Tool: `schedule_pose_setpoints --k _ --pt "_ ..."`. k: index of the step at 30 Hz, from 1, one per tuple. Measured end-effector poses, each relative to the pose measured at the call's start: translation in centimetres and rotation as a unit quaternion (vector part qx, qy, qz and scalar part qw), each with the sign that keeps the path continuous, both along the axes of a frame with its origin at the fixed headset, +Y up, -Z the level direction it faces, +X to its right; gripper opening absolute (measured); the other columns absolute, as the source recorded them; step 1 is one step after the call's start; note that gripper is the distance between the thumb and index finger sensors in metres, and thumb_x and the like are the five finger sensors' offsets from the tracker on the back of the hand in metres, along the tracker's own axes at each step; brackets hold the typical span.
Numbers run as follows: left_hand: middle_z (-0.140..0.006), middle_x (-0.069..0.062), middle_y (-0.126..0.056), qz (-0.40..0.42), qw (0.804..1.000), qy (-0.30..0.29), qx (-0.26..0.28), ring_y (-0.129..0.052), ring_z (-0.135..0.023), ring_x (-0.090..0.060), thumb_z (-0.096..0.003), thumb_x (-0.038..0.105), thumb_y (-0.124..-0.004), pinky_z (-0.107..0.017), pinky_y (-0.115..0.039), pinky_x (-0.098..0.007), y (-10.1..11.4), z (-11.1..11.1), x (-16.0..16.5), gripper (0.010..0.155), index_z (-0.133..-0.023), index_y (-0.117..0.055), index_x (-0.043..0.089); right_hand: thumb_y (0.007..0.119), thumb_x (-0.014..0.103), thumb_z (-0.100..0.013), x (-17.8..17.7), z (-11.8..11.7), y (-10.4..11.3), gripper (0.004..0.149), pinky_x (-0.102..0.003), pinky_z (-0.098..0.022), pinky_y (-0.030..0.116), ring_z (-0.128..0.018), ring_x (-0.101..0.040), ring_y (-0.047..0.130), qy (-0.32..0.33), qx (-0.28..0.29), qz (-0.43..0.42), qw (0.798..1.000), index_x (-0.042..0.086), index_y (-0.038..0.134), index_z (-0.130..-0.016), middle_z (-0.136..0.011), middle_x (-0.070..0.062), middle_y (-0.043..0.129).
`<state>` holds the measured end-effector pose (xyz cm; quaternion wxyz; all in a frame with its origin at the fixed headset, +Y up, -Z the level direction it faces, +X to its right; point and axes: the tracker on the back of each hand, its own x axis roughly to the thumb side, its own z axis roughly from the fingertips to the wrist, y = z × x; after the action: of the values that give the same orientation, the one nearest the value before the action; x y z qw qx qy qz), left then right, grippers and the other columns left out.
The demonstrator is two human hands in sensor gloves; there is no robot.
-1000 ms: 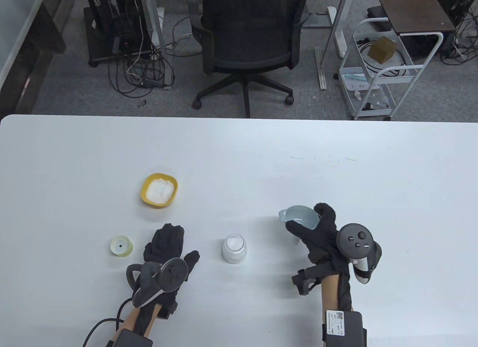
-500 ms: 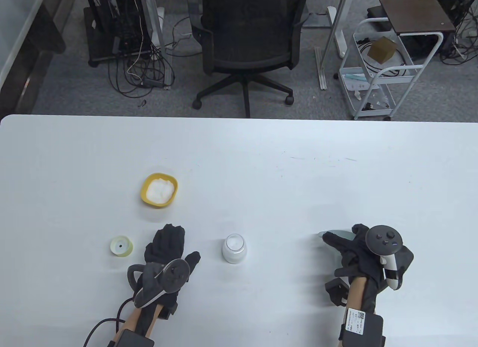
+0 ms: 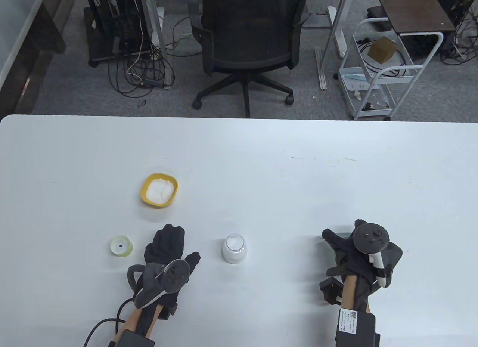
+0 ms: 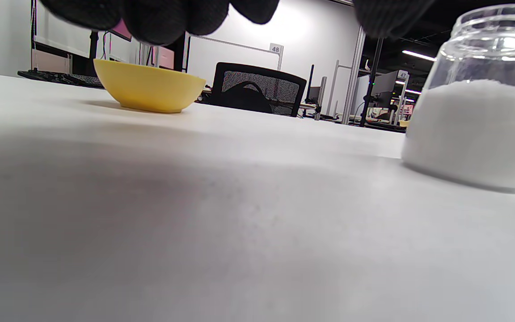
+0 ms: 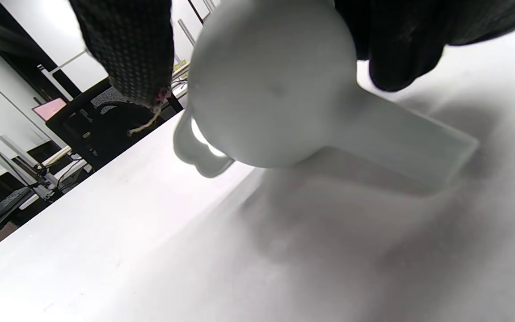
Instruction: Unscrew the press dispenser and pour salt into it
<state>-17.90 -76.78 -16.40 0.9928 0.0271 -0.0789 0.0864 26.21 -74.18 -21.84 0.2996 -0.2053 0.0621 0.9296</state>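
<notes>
The open glass dispenser jar [image 3: 234,248] stands upright with white salt inside; it also shows in the left wrist view [image 4: 476,129]. Its pale yellow press cap [image 3: 121,246] lies apart on the table, left of my left hand. A yellow bowl [image 3: 159,190] holds salt, also seen in the left wrist view [image 4: 148,89]. My left hand [image 3: 172,244] rests open and empty on the table between cap and jar. My right hand [image 3: 341,246] grips a pale grey funnel [image 3: 336,235] low over the table at the right; in the right wrist view the funnel [image 5: 275,89] lies tilted with its spout near the surface.
The white table [image 3: 261,167] stretches wide behind the objects. An office chair [image 3: 248,44] and a white cart [image 3: 377,70] stand beyond the far edge.
My right hand has moved the funnel right and toward me, away from the jar, and lowered it to the table. My left hand, the jar, cap and bowl have not moved.
</notes>
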Motion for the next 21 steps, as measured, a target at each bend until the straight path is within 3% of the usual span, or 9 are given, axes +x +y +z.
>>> schedule_pose_setpoints --k 5,10,15,21 --pt "-0.118 -0.044 -0.048 0.003 1.0 0.002 0.002 -0.062 -0.101 -0.066 -0.0585 0.058 -0.065 -0.065 -0.059 -0.075 0.1 0.0 -0.1 0.092 -0.12 -0.039 -0.006 0.079 0.046 -0.062 -1.5 0.4 2.3 0.102 -0.087 -0.056 0.046 -0.084 -0.082 0.051 0.016 0.055 0.049 0.997 -0.02 0.024 -0.116 -0.104 -0.063 0.035" --pt "-0.118 -0.044 -0.047 -0.01 1.0 0.004 0.019 -0.061 -0.101 -0.066 -0.0583 0.058 -0.065 -0.065 -0.059 -0.075 0.7 0.0 -0.3 0.092 -0.12 -0.039 -0.005 0.077 0.046 -0.062 -5.4 1.3 5.1 0.098 -0.087 -0.056 0.045 -0.086 -0.082 0.05 0.08 0.13 0.13 0.98 -0.019 0.029 -0.117 -0.106 -0.059 0.038" --pt "-0.119 -0.044 -0.046 -0.03 0.999 0.008 0.042 -0.059 -0.102 -0.067 -0.0584 0.058 -0.065 -0.065 -0.058 -0.076 1.3 0.2 -0.7 0.092 -0.12 -0.039 -0.005 0.075 0.047 -0.062 -10.7 2.6 6.2 0.093 -0.087 -0.056 0.044 -0.09 -0.078 0.046 0.189 0.184 0.207 0.942 -0.015 0.034 -0.118 -0.111 -0.051 0.042" --pt "-0.119 -0.045 -0.043 -0.065 0.996 0.003 0.06 -0.056 -0.102 -0.068 -0.0582 0.058 -0.065 -0.065 -0.057 -0.076 1.6 0.2 -0.7 0.093 -0.121 -0.037 -0.004 0.072 0.049 -0.061 -15.8 3.9 4.5 0.092 -0.086 -0.058 0.041 -0.097 -0.069 0.041 0.307 0.197 0.316 0.876 -0.01 0.032 -0.119 -0.117 -0.04 0.042"
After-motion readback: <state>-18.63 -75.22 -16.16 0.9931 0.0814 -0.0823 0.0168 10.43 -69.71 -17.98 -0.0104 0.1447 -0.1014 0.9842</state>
